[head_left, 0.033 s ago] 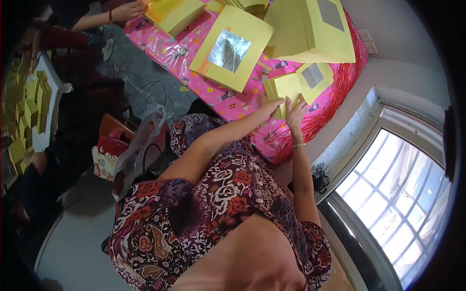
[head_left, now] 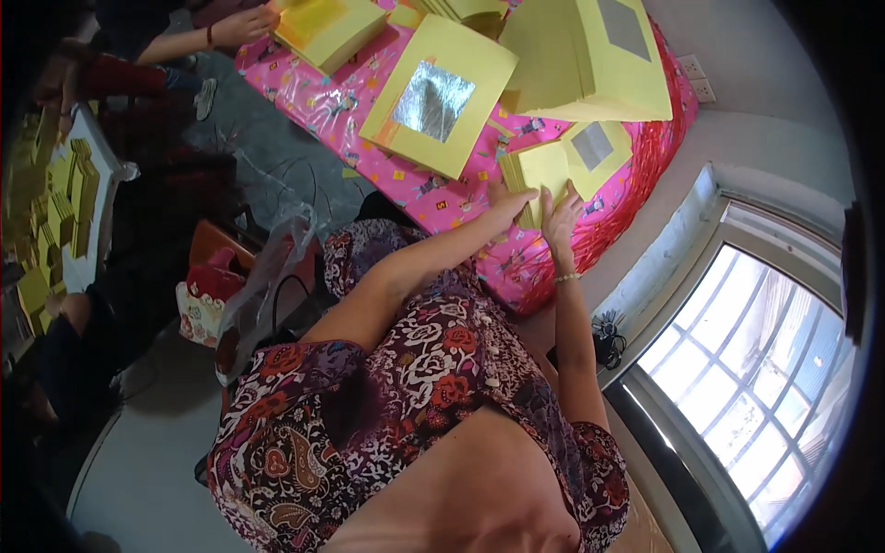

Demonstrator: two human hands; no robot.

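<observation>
A small stack of yellow paper sheets (head_left: pixel 544 166) lies on the pink patterned table cover (head_left: pixel 341 106), near its front edge. My left hand (head_left: pixel 510 205) grips the stack's near edge with thumb and fingers. My right hand (head_left: pixel 560 217) rests flat on the same stack, fingers spread. A yellow sheet with a silver foil square (head_left: pixel 595 147) lies just beyond, partly under a tall pile of yellow sheets (head_left: pixel 590 55).
A large yellow sheet with a silver foil square (head_left: pixel 438 97) lies mid-table. Another person's hand (head_left: pixel 244 23) holds a yellow stack (head_left: pixel 318 32) at the far left. Left of me is a tray of folded yellow papers (head_left: pixel 64 203), with bags (head_left: pixel 207 300) on the floor. A window (head_left: pixel 756 396) is at the right.
</observation>
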